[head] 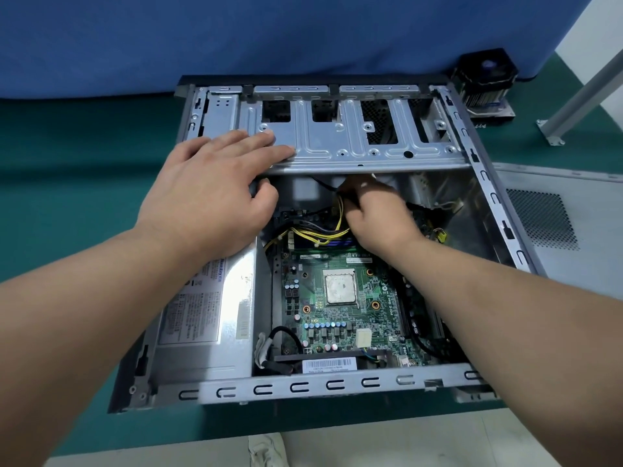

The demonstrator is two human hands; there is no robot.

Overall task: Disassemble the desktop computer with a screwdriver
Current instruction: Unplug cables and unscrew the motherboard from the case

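The desktop computer case lies on its side on a green table, open at the top, near the front edge of the table. Inside it, at the left, sits the silver power supply with a printed label. Beside it, the green motherboard fills the floor of the case, with the bare square processor near its middle and a white connector below that. A bundle of yellow and black cables runs from the power supply side over the upper edge of the motherboard. At the far end of the case a metal drive cage spans the width. The left hand rests on this cage with the fingers straight and spread flat, the thumb hanging over its edge. The right hand reaches under the cage, fingers curled around the cables there. The removed side panel lies on the table at the right of the case. A cooler with fan stands behind the case, near its far right corner.
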